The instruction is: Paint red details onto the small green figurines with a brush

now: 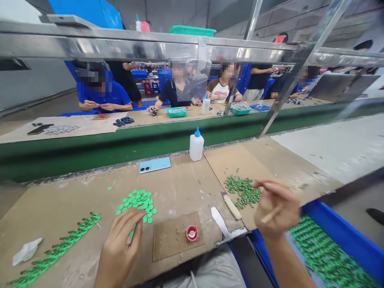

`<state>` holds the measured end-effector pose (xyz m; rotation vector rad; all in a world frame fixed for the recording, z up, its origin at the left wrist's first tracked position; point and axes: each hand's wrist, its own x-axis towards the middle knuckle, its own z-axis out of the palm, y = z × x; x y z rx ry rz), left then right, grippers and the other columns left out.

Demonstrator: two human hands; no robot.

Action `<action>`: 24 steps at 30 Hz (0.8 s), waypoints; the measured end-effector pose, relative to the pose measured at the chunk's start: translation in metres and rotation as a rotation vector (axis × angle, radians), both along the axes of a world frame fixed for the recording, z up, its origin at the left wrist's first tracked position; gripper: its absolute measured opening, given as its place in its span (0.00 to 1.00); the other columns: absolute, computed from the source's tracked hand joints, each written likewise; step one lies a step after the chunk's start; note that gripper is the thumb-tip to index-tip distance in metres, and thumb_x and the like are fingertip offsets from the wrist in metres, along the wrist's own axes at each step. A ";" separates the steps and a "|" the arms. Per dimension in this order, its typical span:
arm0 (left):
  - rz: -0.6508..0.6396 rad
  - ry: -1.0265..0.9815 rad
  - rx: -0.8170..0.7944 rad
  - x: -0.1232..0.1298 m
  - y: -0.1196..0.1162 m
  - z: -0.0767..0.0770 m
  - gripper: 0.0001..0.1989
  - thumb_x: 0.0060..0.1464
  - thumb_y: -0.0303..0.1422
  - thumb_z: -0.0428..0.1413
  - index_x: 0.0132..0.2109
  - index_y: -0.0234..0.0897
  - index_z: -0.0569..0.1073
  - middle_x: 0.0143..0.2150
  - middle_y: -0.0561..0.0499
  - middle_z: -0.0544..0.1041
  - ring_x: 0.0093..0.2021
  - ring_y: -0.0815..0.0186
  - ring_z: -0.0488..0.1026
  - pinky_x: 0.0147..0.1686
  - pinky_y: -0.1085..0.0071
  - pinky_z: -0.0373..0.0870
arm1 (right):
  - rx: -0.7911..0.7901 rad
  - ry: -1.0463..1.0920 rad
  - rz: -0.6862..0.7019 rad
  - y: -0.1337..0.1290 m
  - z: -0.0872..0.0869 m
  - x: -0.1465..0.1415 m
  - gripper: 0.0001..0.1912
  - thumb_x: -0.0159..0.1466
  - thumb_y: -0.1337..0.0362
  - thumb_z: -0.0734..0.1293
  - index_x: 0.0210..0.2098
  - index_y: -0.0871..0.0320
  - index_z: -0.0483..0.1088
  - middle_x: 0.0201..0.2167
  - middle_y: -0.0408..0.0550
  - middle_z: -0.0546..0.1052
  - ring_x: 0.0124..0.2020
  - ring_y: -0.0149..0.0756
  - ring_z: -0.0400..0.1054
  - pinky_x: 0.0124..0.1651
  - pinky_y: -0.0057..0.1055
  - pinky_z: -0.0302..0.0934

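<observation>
Several green discs partly behind left fingers

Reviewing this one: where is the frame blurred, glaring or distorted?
Head view: the right hand is smeared, apparently by motion, while the left hand and white bottle look fairly crisp; head view: bright reflections streak the metal shelf; head view: the edges look stretched, as with a wide lens, and several co-workers' heads are pixelated.

your right hand and its pale stick blur at right; your left hand partly hides the green discs; the lower-left edge cuts the green row, the lower-right the blue bin.
</observation>
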<state>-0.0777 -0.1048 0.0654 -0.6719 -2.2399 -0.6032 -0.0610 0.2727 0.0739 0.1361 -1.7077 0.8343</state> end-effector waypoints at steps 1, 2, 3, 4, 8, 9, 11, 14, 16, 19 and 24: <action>0.000 0.000 -0.040 -0.006 -0.003 -0.013 0.13 0.67 0.30 0.53 0.53 0.46 0.78 0.44 0.48 0.84 0.47 0.54 0.80 0.46 0.55 0.79 | 0.039 -0.031 -0.020 0.003 -0.009 -0.001 0.09 0.73 0.62 0.66 0.52 0.52 0.71 0.45 0.52 0.78 0.44 0.46 0.77 0.44 0.48 0.76; -0.004 -0.009 -0.090 -0.012 -0.005 -0.024 0.12 0.68 0.30 0.52 0.52 0.44 0.78 0.45 0.47 0.83 0.48 0.53 0.80 0.47 0.55 0.78 | 0.089 -0.078 -0.026 0.006 -0.018 -0.004 0.08 0.73 0.64 0.64 0.51 0.51 0.71 0.44 0.52 0.79 0.44 0.46 0.77 0.44 0.48 0.75; -0.006 -0.002 -0.132 -0.018 -0.006 -0.034 0.11 0.68 0.31 0.52 0.51 0.43 0.78 0.46 0.46 0.83 0.48 0.52 0.79 0.48 0.54 0.77 | 0.142 -0.150 -0.044 0.011 -0.027 -0.007 0.09 0.74 0.66 0.62 0.50 0.52 0.71 0.44 0.53 0.79 0.46 0.47 0.77 0.46 0.48 0.75; 0.004 0.006 -0.165 -0.024 -0.007 -0.042 0.11 0.68 0.31 0.51 0.52 0.42 0.77 0.46 0.44 0.83 0.49 0.51 0.78 0.49 0.54 0.76 | 0.187 -0.221 -0.070 0.015 -0.035 -0.009 0.10 0.74 0.67 0.60 0.50 0.52 0.72 0.43 0.53 0.79 0.46 0.47 0.76 0.47 0.48 0.74; 0.055 0.059 -0.242 -0.035 -0.002 -0.057 0.11 0.68 0.31 0.52 0.52 0.39 0.77 0.47 0.41 0.83 0.51 0.45 0.76 0.49 0.51 0.73 | 0.239 -0.364 -0.095 0.025 -0.059 -0.010 0.08 0.72 0.66 0.63 0.47 0.53 0.74 0.43 0.53 0.80 0.47 0.49 0.76 0.49 0.51 0.73; 0.061 0.070 -0.241 -0.035 0.000 -0.059 0.10 0.67 0.30 0.53 0.51 0.38 0.77 0.47 0.41 0.83 0.51 0.45 0.76 0.48 0.51 0.73 | 0.235 -0.374 -0.104 0.024 -0.064 -0.008 0.08 0.71 0.66 0.63 0.47 0.53 0.74 0.43 0.53 0.80 0.47 0.49 0.75 0.49 0.50 0.72; 0.063 0.079 -0.210 -0.031 0.004 -0.061 0.09 0.66 0.28 0.55 0.51 0.38 0.77 0.46 0.41 0.84 0.50 0.46 0.76 0.48 0.52 0.72 | 0.215 -0.373 -0.129 0.018 -0.073 -0.004 0.09 0.72 0.67 0.62 0.47 0.54 0.73 0.43 0.53 0.80 0.47 0.47 0.75 0.49 0.48 0.73; 0.066 0.029 -0.134 -0.021 0.008 -0.063 0.11 0.65 0.24 0.56 0.52 0.37 0.78 0.45 0.42 0.84 0.49 0.50 0.77 0.51 0.53 0.72 | 0.189 -0.360 -0.154 0.006 -0.085 0.000 0.09 0.71 0.68 0.61 0.46 0.54 0.72 0.41 0.53 0.79 0.45 0.46 0.76 0.47 0.47 0.73; 0.117 -0.047 -0.100 -0.015 0.010 -0.063 0.10 0.65 0.26 0.56 0.51 0.38 0.79 0.47 0.41 0.84 0.50 0.50 0.75 0.54 0.52 0.72 | 0.179 -0.363 -0.139 0.001 -0.090 0.003 0.09 0.70 0.68 0.62 0.45 0.54 0.72 0.40 0.53 0.79 0.44 0.47 0.76 0.47 0.48 0.72; 0.256 -0.200 -0.084 -0.007 0.013 -0.064 0.09 0.66 0.33 0.58 0.49 0.39 0.82 0.51 0.39 0.82 0.56 0.45 0.71 0.56 0.47 0.69 | 0.150 -0.379 -0.089 0.003 -0.094 0.005 0.08 0.68 0.67 0.63 0.43 0.54 0.73 0.39 0.53 0.80 0.44 0.50 0.75 0.48 0.51 0.70; 0.365 -0.356 -0.160 -0.001 0.021 -0.069 0.12 0.65 0.36 0.60 0.52 0.39 0.82 0.54 0.39 0.82 0.56 0.45 0.71 0.52 0.50 0.70 | 0.181 -0.404 -0.088 0.014 -0.102 0.004 0.07 0.68 0.64 0.64 0.41 0.53 0.74 0.37 0.55 0.80 0.43 0.52 0.76 0.48 0.51 0.70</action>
